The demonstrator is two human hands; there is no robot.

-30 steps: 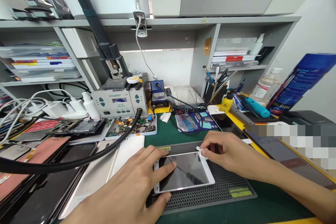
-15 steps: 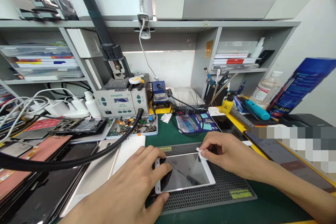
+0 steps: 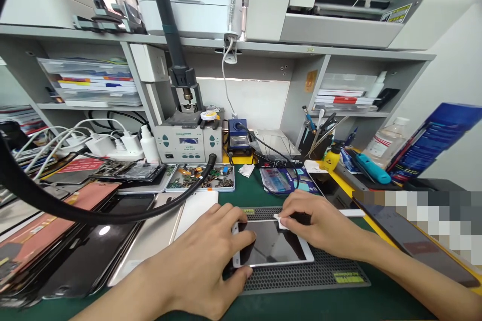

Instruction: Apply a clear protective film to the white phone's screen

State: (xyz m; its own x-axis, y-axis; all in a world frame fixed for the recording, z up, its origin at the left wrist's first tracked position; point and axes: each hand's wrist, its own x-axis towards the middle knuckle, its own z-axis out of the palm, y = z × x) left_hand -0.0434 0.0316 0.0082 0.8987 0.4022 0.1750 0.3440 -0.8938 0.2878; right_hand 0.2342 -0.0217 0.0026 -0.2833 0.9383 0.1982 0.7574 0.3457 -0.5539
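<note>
A white-framed tablet (image 3: 273, 253) with a dark, glossy screen lies face up on a grey perforated mat (image 3: 301, 278). My left hand (image 3: 213, 253) grips its left end, thumb at the near edge and fingers at the far edge, with one finger resting on the glass. Between the thumb and fingers of my right hand (image 3: 320, 220) is a small folded white wipe (image 3: 280, 221), pressed to the screen near the far right corner. Part of the wipe is hidden by the fingers.
Several large tablets or panels (image 3: 86, 246) are stacked at the left. A black hose (image 3: 165, 213) arches over them from the hot-air station (image 3: 188, 143). Behind the mat sits a tray of small parts (image 3: 201, 176). A dark panel (image 3: 410, 235) lies at the right.
My right hand has slid the wipe left from the tablet's right corner edge onto the screen. My left hand keeps its grip on the tablet. The whole view has shifted slightly.
</note>
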